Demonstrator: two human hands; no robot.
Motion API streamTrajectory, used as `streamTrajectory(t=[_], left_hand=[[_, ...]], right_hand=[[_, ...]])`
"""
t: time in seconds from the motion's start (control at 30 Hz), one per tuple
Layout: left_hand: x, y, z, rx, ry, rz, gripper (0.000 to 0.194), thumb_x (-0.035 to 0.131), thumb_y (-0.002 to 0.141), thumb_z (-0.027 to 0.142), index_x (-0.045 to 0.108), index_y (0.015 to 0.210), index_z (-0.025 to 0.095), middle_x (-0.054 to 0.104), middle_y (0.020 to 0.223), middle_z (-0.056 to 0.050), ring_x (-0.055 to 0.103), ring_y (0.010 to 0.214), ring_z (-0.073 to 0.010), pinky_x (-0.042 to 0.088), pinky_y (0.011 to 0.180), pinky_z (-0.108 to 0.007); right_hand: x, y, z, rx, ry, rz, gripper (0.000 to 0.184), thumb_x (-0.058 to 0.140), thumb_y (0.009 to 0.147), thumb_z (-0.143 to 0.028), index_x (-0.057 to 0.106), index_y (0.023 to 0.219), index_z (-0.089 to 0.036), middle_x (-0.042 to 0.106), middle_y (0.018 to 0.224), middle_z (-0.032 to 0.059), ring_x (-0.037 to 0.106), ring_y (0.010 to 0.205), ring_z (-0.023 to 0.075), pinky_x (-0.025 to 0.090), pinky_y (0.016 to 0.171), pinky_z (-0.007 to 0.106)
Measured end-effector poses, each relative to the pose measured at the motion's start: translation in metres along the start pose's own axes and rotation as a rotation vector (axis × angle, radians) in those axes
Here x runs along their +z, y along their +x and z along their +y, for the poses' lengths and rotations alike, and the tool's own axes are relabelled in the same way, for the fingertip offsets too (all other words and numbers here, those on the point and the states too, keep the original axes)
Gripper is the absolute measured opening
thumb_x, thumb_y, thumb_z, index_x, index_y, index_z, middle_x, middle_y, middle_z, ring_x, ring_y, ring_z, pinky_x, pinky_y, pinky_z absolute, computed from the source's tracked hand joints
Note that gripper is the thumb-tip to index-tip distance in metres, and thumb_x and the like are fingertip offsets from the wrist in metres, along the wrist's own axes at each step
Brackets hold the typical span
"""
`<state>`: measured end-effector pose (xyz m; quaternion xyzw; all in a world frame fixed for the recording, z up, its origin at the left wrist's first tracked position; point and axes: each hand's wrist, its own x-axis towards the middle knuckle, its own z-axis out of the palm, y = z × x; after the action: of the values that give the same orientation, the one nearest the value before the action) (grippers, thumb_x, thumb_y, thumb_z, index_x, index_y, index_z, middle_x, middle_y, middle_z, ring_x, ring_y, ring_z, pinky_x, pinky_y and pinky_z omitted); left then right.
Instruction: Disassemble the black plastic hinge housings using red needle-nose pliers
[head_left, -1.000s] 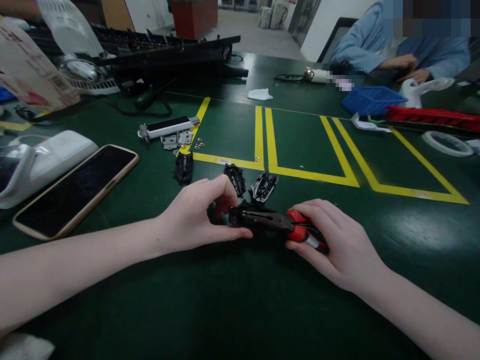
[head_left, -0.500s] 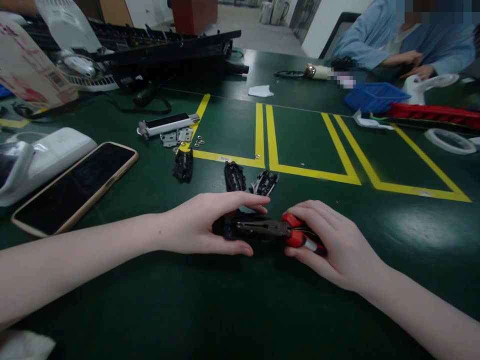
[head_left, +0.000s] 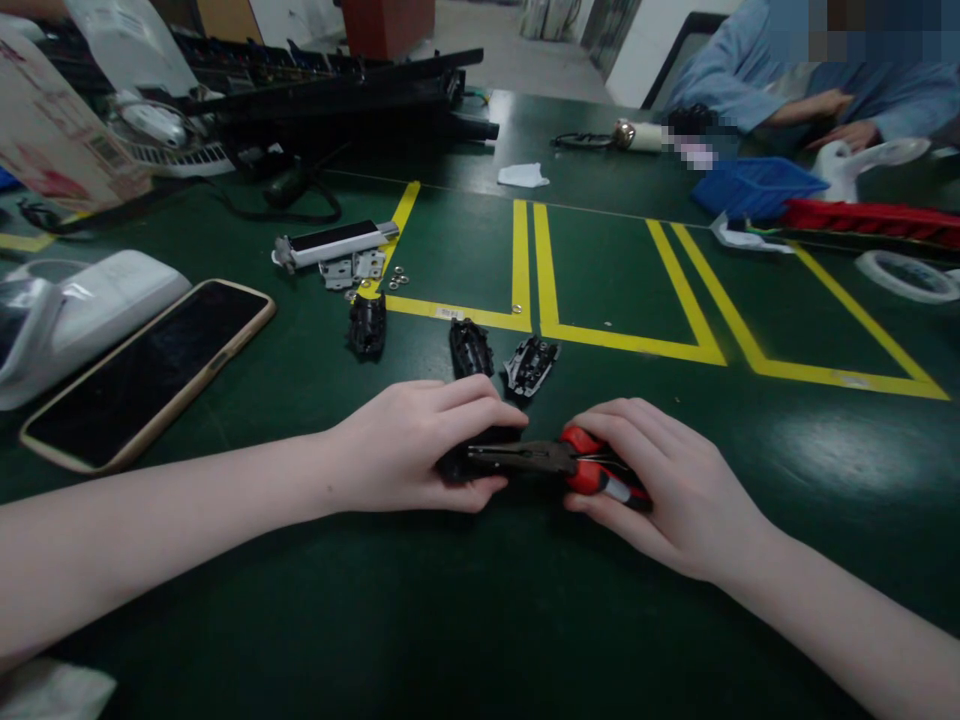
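Observation:
My right hand (head_left: 664,480) is closed round the red handles of a pair of pliers (head_left: 559,460), whose dark jaws point left. My left hand (head_left: 424,440) is wrapped over a small black plastic part (head_left: 480,440) that lies on the green table, and the jaws meet that part under my fingers. Just beyond my hands lie three more black plastic parts: one (head_left: 367,324) at the left, one (head_left: 470,347) in the middle and one (head_left: 531,364) at the right.
A phone (head_left: 146,370) and a white device (head_left: 90,310) lie at the left. A metal hinge piece (head_left: 334,243) with several washers (head_left: 396,277) sits on the yellow tape lines. A person in blue sits far right behind a blue bin (head_left: 754,188).
My left hand has curled its fingers down and closed over the black part. The pliers stay on it. The view has shifted slightly.

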<state>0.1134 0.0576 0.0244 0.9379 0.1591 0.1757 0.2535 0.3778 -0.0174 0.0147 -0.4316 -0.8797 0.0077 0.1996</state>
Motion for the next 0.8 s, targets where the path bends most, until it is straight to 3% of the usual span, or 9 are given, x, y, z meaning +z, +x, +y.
streamTrajectory(t=[0.33, 0.8], left_hand=[[0.0055, -0.0004, 0.0007, -0.019, 0.188, 0.047, 0.044, 0.054, 0.091, 0.03, 0.053, 0.13, 0.011, 0.062, 0.105, -0.008, 0.061, 0.08, -0.0172, 0.05, 0.067, -0.028], [-0.0029, 0.0032, -0.0023, -0.064, -0.063, -0.059, 0.044, 0.063, 0.087, 0.027, 0.058, 0.128, 0.01, 0.067, 0.102, -0.005, 0.063, 0.085, -0.0141, 0.05, 0.073, -0.024]], right_hand=[[-0.0035, 0.0055, -0.0081, -0.01, -0.094, 0.004, 0.039, 0.052, 0.094, -0.051, 0.054, 0.109, -0.015, 0.064, 0.096, 0.0112, 0.061, 0.079, 0.0206, 0.051, 0.063, 0.033], [-0.0028, 0.0038, -0.0046, 0.03, -0.049, 0.016, 0.044, 0.055, 0.092, -0.052, 0.055, 0.116, -0.015, 0.065, 0.102, 0.012, 0.061, 0.085, 0.022, 0.051, 0.065, 0.033]])
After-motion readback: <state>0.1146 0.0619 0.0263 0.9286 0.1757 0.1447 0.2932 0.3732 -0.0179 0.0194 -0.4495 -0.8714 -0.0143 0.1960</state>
